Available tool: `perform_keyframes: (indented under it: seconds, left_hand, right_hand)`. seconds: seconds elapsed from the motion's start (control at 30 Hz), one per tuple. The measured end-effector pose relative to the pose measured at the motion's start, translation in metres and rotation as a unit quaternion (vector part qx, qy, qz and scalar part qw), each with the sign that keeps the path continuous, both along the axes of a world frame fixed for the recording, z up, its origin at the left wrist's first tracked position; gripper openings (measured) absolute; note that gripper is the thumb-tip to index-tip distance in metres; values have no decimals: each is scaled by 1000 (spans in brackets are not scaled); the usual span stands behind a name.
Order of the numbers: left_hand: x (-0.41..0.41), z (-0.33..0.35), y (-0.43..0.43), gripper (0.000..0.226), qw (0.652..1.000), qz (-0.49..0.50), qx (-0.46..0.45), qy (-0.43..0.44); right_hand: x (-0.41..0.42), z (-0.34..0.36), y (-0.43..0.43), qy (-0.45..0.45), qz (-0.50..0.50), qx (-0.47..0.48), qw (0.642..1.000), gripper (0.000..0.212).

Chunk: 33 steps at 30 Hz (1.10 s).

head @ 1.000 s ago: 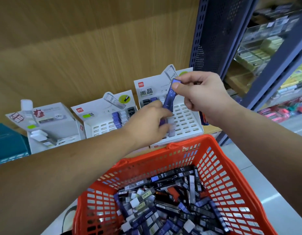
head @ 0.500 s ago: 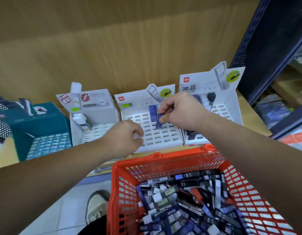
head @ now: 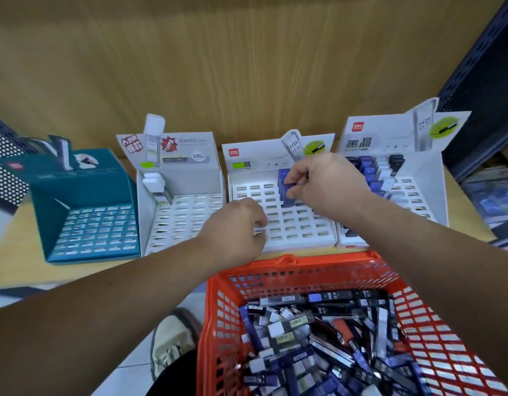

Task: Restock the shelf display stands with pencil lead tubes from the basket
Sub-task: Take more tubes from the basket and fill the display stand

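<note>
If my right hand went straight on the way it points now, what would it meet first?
Probably the row of blue tubes standing in the middle stand: the right hand points its pinched tube at them. Depth is unclear, so the stand's slots may come first.

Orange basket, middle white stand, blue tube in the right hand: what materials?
Orange basket: likely moulded plastic; uniform colour, lattice walls, slight sheen.
Middle white stand: the backboard looks like printed card with folded edges; the slotted tray may be thin formed plastic, not certain.
Blue tube, pinched by the right hand: probably hard plastic; too blurred to judge the finish.
</note>
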<state>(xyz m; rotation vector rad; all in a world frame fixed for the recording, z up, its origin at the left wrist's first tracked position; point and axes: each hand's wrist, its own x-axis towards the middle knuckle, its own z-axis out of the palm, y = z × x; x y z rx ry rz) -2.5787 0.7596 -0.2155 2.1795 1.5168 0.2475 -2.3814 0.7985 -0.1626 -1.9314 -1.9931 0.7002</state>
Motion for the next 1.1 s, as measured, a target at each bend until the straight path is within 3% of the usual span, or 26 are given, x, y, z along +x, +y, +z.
perform_keyframes:
  seconds: [0.13, 0.27, 0.4, 0.43, 0.5, 0.57, 0.63, 0.73, 0.87, 1.0, 1.1]
  left_hand:
    - [1, 0, 0, 24, 1000, 2, 2, 9]
    - [2, 2, -1, 24, 1000, 8, -1, 8]
    - [-1, 10, -4, 23, 998, 26, -41, -37]
    - [-3, 14, -5, 23, 996, 40, -53, -59]
    - [-5, 29, -9, 18, 984, 90, -87, -125]
    - [-7, 50, -19, 13, 947, 154, -150, -236]
    - [-9, 73, -32, 14, 901, 188, -207, -332]
    - [-20, 100, -53, 30, 860, 195, -214, -421]
    - [-47, 117, -73, 29, 850, 225, -145, -453]
    - [-97, 122, -84, 7, 869, 235, -53, -431]
    - [-148, 124, -84, 14, 891, 250, 16, -378]
  right_hand:
    - [-7, 1, -1, -44, 7, -10, 999, 11]
    - [-11, 0, 2, -146, 17, -19, 989, 8]
    - [-6, 5, 4, -126, 31, -18, 991, 11]
    - [-6, 9, 4, -57, 23, -15, 998, 12]
    - [-9, 26, 6, 209, -35, -35, 977, 16]
    - [-18, 49, 4, 464, -79, -96, 877, 23]
    - [-30, 68, -4, 554, -71, -119, 821, 27]
    - [-53, 83, -23, 550, -52, -119, 825, 30]
    - [-91, 94, -44, 534, -45, -111, 837, 36]
    - [-132, 92, -51, 333, -54, -38, 941, 33]
    - [-158, 76, -55, 192, 12, 92, 977, 19]
